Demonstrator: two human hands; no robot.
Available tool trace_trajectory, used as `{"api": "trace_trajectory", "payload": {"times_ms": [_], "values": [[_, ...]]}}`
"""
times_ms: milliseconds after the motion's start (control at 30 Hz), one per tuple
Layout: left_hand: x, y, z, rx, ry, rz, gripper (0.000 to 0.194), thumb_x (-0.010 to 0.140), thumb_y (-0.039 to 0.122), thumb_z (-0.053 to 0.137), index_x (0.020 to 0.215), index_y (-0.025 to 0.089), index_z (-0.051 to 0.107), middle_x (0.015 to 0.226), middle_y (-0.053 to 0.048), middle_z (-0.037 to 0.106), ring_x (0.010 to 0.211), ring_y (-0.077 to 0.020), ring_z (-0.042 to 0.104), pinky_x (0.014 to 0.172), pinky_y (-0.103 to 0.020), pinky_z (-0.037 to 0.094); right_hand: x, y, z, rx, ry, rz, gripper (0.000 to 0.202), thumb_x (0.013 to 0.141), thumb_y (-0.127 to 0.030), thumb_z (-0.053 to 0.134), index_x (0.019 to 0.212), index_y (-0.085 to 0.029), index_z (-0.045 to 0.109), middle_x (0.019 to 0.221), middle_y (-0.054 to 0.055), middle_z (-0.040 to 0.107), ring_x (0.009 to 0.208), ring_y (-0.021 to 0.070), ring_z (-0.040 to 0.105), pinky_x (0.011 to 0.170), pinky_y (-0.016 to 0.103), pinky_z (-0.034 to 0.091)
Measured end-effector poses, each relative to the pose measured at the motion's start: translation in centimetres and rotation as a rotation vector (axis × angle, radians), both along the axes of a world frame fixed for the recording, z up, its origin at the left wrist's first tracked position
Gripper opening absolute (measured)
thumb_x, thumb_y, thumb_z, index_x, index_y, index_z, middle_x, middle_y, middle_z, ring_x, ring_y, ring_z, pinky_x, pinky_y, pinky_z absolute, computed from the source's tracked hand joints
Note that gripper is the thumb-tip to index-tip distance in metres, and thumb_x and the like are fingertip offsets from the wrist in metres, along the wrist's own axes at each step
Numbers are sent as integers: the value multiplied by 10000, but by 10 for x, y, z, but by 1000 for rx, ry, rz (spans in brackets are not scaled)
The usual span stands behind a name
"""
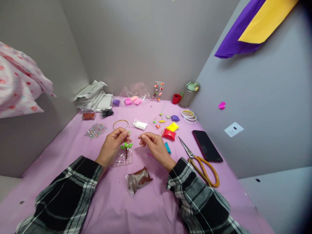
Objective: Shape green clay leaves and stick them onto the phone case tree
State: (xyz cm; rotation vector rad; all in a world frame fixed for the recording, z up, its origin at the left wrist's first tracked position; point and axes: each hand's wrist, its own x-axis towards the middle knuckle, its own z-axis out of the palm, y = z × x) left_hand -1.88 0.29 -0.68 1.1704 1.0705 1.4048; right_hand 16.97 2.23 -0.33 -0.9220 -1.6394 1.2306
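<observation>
- The landmark is the little tree (126, 151), brown-stemmed and green-leaved, lying on a clear textured sheet (119, 160), which probably keeps it off the cloth of the desk (109, 201).
- The left hand (112, 145) is just beside the tree's upper left, thumb and fingertips drawn together as if for fine work; whether they grip anything cannot be told.
- The right hand (156, 146) is to the tree's right, fingers curled towards the thumb; its grip is unclear too. Both wrists sit low, perhaps to steady the fingers.
- The brown packet (138, 180) lies nearer the person than the tree, between the forearms, an easy reach.
- The white packet (140, 124) lies beyond the tree; the red packet (169, 134) and scissors (192, 156) lie to its right, leaving the hands elbow room.
</observation>
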Motion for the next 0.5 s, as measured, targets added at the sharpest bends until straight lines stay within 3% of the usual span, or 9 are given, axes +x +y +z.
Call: {"api": "trace_trajectory", "payload": {"times_ms": [167,333,500], "values": [[0,-1,2,-7,19,-1,425,887,531,641,648,192,548,578,40,509,637,-141,606,660,-243,488,0,0,0,-5,8,2,253,942,-382,563,846,-180,682,739,12,659,673,134,591,672,271,478],[0,0,1,-2,60,-35,211,835,375,745,815,199,630,749,23,620,713,-139,623,686,-243,493,-1,-2,2,11,-1,-3,190,919,-321,599,816,-188,687,738,0,658,689,131,593,688,267,477],[2,0,-1,54,125,-36,180,764,303,804,867,204,695,789,10,654,721,-149,613,648,-242,480,-3,-4,4,-11,20,52,132,896,-293,636,842,-199,711,758,-9,667,693,123,588,683,260,476]]}}
